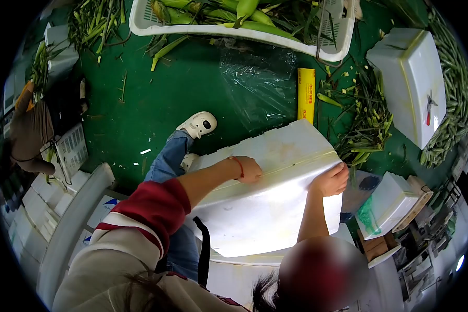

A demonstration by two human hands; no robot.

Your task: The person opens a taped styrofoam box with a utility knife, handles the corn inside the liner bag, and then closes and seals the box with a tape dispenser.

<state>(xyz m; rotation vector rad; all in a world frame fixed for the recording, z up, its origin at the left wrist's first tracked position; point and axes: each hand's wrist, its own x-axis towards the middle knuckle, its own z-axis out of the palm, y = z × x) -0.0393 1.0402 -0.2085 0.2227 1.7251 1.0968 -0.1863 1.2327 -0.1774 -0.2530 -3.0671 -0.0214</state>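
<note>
A large white foam box [260, 208] lies in front of me, a yellowish strip of tape running along its seam. My left hand [248, 169], with a red string at the wrist, is closed and rests against the box by that strip; its fingertips are hidden, so I cannot make out what they hold. At the box's right end, my right hand [330, 180] wraps its fingers round the corner. Behind the box stands a yellow printed carton [306, 93], beside a sheet of clear plastic [260, 83] on the green floor.
At the top, a white basket [244, 32] holds corn in husks. Leafy trimmings [366, 114] lie to the right, near another foam box [411, 83] with a red-handled tool [429, 110] on it. Long green pods [455, 73] are heaped beyond. Another person's arm [31, 125] shows at left.
</note>
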